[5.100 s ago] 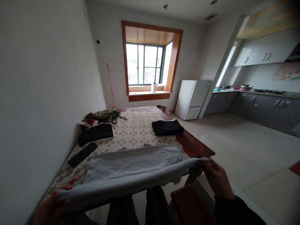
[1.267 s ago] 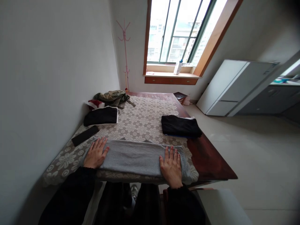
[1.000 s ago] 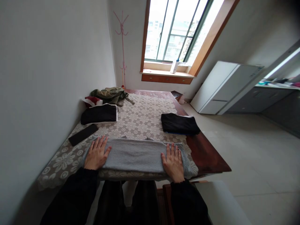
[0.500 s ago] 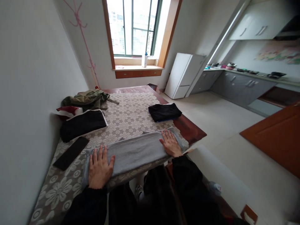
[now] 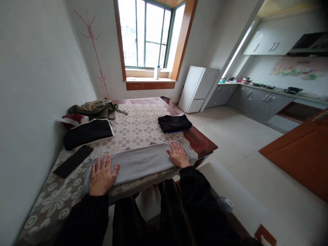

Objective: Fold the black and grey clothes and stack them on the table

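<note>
A grey cloth [image 5: 139,162], folded into a long strip, lies along the near edge of a wooden table covered with a floral lace cloth [image 5: 135,128]. My left hand [image 5: 101,176] rests flat on the strip's left end, fingers spread. My right hand [image 5: 177,155] lies flat on its right end. Neither hand grips anything.
A folded black garment [image 5: 174,123] sits at the table's right edge, another black one [image 5: 87,133] near the wall, with a green and red heap [image 5: 89,108] behind. A black phone [image 5: 73,161] lies left of the cloth. A white fridge [image 5: 196,89] and kitchen counters stand at the right.
Five seconds ago both hands held the grey cloth's edge up in the air; now it lies folded and they press on it. Since a second ago only the view has swung right.
</note>
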Motion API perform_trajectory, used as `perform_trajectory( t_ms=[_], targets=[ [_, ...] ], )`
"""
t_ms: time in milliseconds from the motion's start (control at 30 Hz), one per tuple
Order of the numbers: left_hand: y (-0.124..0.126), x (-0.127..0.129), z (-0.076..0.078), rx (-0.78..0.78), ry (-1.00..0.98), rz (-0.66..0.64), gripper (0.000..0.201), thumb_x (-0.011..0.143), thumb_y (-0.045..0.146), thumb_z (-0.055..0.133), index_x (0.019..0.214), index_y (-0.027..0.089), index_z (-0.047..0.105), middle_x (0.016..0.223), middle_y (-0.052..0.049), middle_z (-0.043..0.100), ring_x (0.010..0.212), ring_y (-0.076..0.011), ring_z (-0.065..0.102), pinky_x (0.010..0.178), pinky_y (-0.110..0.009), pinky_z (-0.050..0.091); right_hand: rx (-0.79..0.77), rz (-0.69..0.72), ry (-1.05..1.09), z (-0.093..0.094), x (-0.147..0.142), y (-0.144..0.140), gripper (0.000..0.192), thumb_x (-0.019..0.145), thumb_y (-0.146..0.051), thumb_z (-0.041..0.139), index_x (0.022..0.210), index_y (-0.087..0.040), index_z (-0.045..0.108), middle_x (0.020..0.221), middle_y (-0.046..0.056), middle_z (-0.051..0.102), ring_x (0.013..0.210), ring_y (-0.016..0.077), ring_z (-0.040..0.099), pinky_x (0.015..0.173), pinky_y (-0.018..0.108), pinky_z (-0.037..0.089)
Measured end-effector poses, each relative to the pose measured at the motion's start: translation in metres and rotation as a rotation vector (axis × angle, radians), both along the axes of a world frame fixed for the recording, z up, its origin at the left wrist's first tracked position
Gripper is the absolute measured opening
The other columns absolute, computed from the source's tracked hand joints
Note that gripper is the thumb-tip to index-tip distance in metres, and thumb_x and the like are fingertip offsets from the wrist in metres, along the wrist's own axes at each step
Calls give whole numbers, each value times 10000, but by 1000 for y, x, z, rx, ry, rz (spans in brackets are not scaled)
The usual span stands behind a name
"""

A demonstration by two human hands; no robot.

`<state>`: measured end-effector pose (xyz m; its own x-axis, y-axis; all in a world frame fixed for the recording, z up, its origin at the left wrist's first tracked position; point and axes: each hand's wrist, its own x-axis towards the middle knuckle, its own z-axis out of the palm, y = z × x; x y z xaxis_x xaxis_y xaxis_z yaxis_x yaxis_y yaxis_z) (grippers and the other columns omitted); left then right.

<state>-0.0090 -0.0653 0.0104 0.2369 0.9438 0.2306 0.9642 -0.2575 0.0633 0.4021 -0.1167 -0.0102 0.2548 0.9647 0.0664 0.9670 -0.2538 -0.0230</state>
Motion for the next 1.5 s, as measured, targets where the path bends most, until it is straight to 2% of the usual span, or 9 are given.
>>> perform_trajectory(
  t_ms=[267, 600, 800, 1033, 1267, 1500],
  targets=[
    [1, 0, -4, -10, 13, 48, 716, 1016, 527, 310, 1591, 112, 400, 1658, -150, 434, 1574, -367, 290, 1279, -567, 232, 26, 29, -11, -2, 0, -2, 728, 1072, -573, 209, 1655, -145, 295, 1742, 43, 226, 1613, 322, 148, 1304, 469, 147],
    [0, 3, 0, -16, 76, 55, 684, 1021, 491, 331, 1577, 106, 431, 1688, -139, 378, 1569, -373, 307, 1279, -563, 249, 80, 31, 41, -2, 0, -2, 713, 1060, -536, 281, 1638, -123, 339, 1733, 56, 256, 1611, 335, 155, 1306, 483, 150],
    [3, 1, -5, 2, 98, 51, 686, 1017, 489, 347, 1578, 104, 428, 1654, -146, 439, 1576, -364, 295, 1276, -560, 258, 80, 27, 55, 0, 0, -3, 713, 1057, -549, 295, 1635, -136, 350, 1734, 42, 254, 1608, 327, 172, 1310, 471, 141],
    [3, 0, -5, -9, 116, 40, 689, 1023, 500, 328, 1575, 100, 432, 1669, -147, 409, 1556, -384, 332, 1260, -578, 286, 104, 28, 45, -2, 0, -3, 694, 1055, -514, 318, 1629, -127, 359, 1724, 63, 288, 1605, 322, 183, 1305, 473, 162],
    [3, -2, -9, 6, 92, 31, 690, 1015, 508, 336, 1585, 128, 421, 1669, -126, 418, 1562, -362, 325, 1261, -562, 285, 122, 26, 25, -7, 0, -2, 695, 1053, -518, 316, 1631, -135, 360, 1726, 59, 282, 1601, 325, 197, 1301, 469, 176],
    [7, -3, -6, -66, 56, 22, 652, 1021, 441, 345, 1589, 128, 409, 1653, -114, 449, 1570, -346, 309, 1267, -560, 282, 123, 22, -8, -11, -1, 0, 681, 1055, -502, 321, 1622, -130, 379, 1717, 84, 306, 1591, 333, 228, 1299, 483, 169]
  ],
)
